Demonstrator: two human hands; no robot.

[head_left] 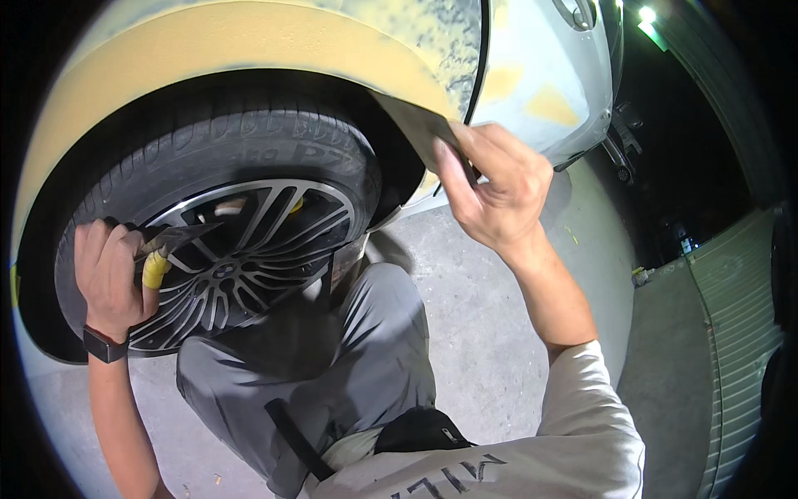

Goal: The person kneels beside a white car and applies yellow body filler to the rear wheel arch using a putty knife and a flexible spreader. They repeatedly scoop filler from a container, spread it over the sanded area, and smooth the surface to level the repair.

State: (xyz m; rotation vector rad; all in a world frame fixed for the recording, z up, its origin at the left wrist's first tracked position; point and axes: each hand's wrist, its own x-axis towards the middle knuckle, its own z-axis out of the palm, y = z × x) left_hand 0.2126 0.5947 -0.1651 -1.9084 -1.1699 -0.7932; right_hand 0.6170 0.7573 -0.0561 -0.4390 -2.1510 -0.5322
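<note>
My right hand [503, 183] is closed round a thin dark putty spreader [416, 129], thumb on one side and fingers on the other. Its blade lies along the rear lower edge of the car's wheel arch [249, 37], where a wide band of yellow filler covers the panel. My left hand [112, 270], in front of the tyre, grips another dark flat spreader [179, 237], its pointed end toward the wheel spokes. Something yellow, tape or filler, wraps my left thumb [155, 270]. Whether the right blade carries filler is hidden.
The black tyre [249, 145] and multi-spoke wheel [224, 270] fill the arch in front of my knees. Right of a dark panel gap, the pale bodywork [549, 58] has yellow patches. Grey concrete floor [482, 333] lies below. A ribbed panel [748, 333] stands far right.
</note>
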